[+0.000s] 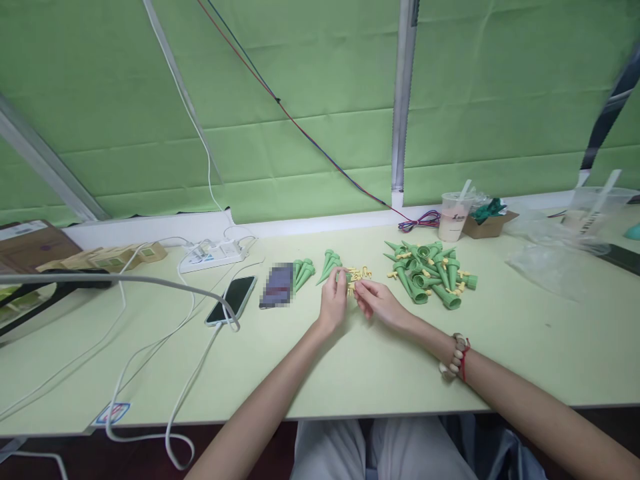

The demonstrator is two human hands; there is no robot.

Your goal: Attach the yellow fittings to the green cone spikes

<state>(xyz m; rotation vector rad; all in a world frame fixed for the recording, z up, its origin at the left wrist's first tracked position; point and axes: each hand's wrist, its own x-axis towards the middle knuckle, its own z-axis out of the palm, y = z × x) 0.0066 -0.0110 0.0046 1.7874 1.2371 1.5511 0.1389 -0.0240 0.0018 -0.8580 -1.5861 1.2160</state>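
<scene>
My left hand [334,300] is closed around a green cone-shaped plant watering spike, mostly hidden by the fingers. Just right of it, my right hand [380,303] has its thumb and fingertips pinched together on what looks like a small yellow valve. Several more small yellow valves [367,272] lie on the table behind my hands. Beyond my left hand is a small group of green spikes with caps [330,261], and another group [303,272] lies further left. To the right spreads a heap of loose green spikes [425,270] mixed with yellow valves.
Left of my hands lie a blurred dark flat object [278,287] and a phone [233,300] with a cable. White cables cross the table's left side near a power strip [215,255]. Drink cups [451,223], a small brown box [487,225] and a plastic bag [545,267] stand right.
</scene>
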